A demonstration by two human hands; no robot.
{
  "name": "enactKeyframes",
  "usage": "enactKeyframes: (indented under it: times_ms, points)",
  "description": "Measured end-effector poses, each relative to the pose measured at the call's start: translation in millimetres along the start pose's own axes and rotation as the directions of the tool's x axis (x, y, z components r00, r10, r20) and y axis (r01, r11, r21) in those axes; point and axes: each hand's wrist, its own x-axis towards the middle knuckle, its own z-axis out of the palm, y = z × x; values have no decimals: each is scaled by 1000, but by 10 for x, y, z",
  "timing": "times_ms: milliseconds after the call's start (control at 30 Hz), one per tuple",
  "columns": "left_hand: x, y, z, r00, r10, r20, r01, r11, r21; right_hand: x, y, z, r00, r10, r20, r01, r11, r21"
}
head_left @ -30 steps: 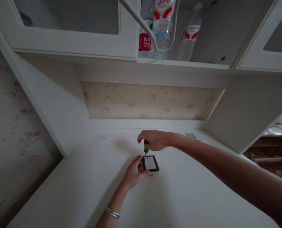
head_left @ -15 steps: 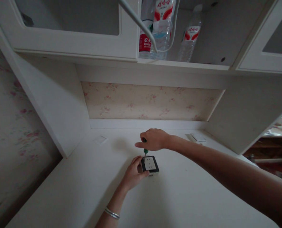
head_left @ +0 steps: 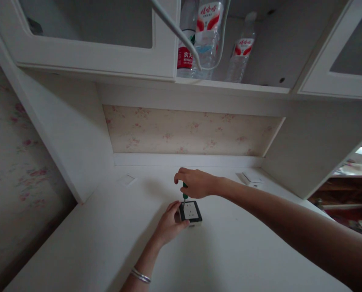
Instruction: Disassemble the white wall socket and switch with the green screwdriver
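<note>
A wall socket [head_left: 190, 210] with a white face and black border lies face up on the white desktop, on what looks like a light box. My left hand [head_left: 169, 227] grips its left side, fingers at the back corner and thumb at the front edge. Above it, my right hand [head_left: 196, 183] holds a screwdriver [head_left: 185, 196] with a green handle. The screwdriver stands nearly upright, its tip down at the left border of the socket. Whether the tip sits in a screw is too small to tell.
A white frame [head_left: 128, 179] lies at the back left of the desktop [head_left: 235, 251]. At the back right is a small white box [head_left: 251, 179]. Overhead, an open cabinet holds several plastic bottles [head_left: 242, 48], with a grey bar [head_left: 181, 36] hanging before them.
My right hand has loosened its fist; the fingers are now more extended around the screwdriver handle. My left hand and the socket stay together. The view has shifted slightly.
</note>
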Motion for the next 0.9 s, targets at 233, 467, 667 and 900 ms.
enactKeyframes:
  times_ms: [233,467,667,900]
  points:
    - [-5,3,-4,1000,-31,-3,31,999,-12,3,21,23,987,158,-18,-158,987,-15]
    - [-1,-19,0,999,-37,-3,37,999,-9,35,53,-10,999,10,45,-16,992,128]
    - [-2,-53,8,999,-38,-4,37,999,-32,73,23,-1,1000,13,-10,-12,984,176]
    - [4,-36,12,999,-35,-6,35,999,-5,61,-1,-8,974,227,13,-227,973,27]
